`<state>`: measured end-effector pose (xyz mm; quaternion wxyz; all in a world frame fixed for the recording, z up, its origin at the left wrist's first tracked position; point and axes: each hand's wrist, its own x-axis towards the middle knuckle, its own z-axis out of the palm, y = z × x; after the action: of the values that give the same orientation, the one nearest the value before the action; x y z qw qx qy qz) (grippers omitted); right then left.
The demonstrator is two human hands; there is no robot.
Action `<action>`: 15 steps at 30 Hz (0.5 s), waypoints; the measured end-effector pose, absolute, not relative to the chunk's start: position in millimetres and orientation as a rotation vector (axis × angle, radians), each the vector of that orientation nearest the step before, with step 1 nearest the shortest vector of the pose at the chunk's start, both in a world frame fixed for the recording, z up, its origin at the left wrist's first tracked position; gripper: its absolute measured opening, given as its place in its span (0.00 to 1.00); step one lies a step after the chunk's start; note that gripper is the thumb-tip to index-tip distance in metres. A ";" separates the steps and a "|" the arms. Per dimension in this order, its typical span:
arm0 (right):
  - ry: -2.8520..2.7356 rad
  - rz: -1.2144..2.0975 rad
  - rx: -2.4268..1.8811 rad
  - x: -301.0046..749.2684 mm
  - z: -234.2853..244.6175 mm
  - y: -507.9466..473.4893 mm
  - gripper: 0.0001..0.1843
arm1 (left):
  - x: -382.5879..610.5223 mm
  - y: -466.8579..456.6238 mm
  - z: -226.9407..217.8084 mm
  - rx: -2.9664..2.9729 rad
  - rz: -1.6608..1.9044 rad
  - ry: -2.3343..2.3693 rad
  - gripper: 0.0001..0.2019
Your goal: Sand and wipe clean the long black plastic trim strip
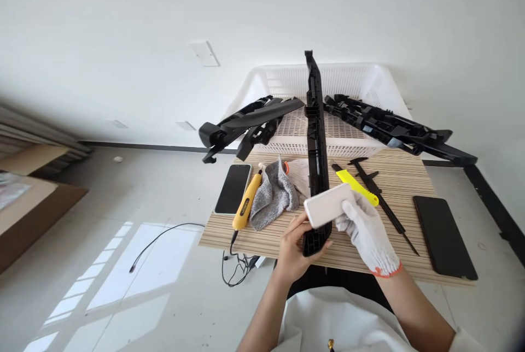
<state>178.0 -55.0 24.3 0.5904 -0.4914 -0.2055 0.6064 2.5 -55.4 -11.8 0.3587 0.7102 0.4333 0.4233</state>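
Note:
My bare left hand (296,248) is closed around the near end of a long black plastic trim part (318,150), whose ribbed inner side shows. This part points away from me, its far end above a white basket. My right hand (365,226), in a white knit glove with an orange cuff edge, grips a flat white rectangular piece with rounded corners (328,205). That piece lies across the near section of the black part, hiding some of it; whether they touch I cannot tell. Just beyond the gloved fingers are a yellow-handled cutter (357,187) and a dark caliper (379,196).
The white plastic basket (283,144) holds more black trim parts leaning left (250,122) and right (394,125). On the wooden table (410,177) lie a grey cloth (274,193), a yellow corded tool (247,201), a phone (233,188) and a black phone (445,237). Cables hang at the left.

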 end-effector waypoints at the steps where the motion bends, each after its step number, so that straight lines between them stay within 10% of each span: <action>1: -0.463 1.371 -1.138 177.7 24.1 -55.0 0.19 | 2.9 -55.6 -11.1 1.830 1.105 1.112 0.14; 15: -0.594 1.427 -1.250 187.7 22.6 -57.5 0.20 | 2.4 -55.0 -10.4 1.806 1.070 1.095 0.13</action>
<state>187.7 -57.5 22.6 0.5453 -0.5272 -0.2506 0.6016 2.4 -55.0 -10.4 0.3773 0.7065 0.4283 0.4184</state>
